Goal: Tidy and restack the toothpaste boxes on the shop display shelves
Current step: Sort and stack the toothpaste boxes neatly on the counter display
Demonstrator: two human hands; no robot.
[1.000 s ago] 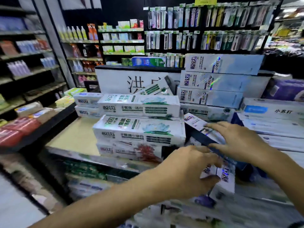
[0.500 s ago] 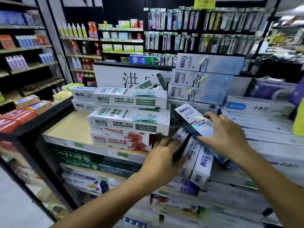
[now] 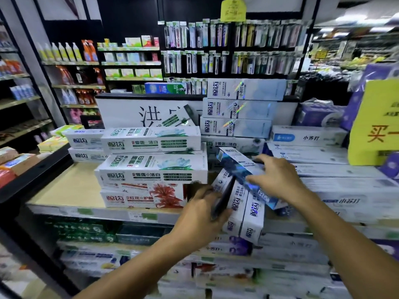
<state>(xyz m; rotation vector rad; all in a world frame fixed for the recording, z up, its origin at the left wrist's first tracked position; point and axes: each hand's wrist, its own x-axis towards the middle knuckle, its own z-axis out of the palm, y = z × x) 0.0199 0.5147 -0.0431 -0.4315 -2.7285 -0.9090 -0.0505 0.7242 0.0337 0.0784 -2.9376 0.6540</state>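
Note:
My right hand (image 3: pixel 275 179) grips a shiny blue holographic toothpaste box (image 3: pixel 239 167), tilted above the shelf edge. My left hand (image 3: pixel 200 214) holds the left side of a pack of white toothpaste boxes (image 3: pixel 246 212) standing slanted over the shelf front, fingers curled round its dark side. To their left is a stack of white and green boxes (image 3: pixel 151 167) on a red-flower box (image 3: pixel 144 196). Behind stands a pile of pale blue boxes (image 3: pixel 239 108).
The wooden display shelf (image 3: pixel 64 188) has bare board at the left. Long white boxes (image 3: pixel 323 160) are stacked at the right, beside a yellow price sign (image 3: pixel 375 121). Lower shelves hold more boxes (image 3: pixel 92 255). Toothbrush racks (image 3: pixel 226 44) hang behind.
My right hand has tilted and turned the holographic box, now showing its blue side. My left hand has stayed on the slanted pack. The view has moved closer.

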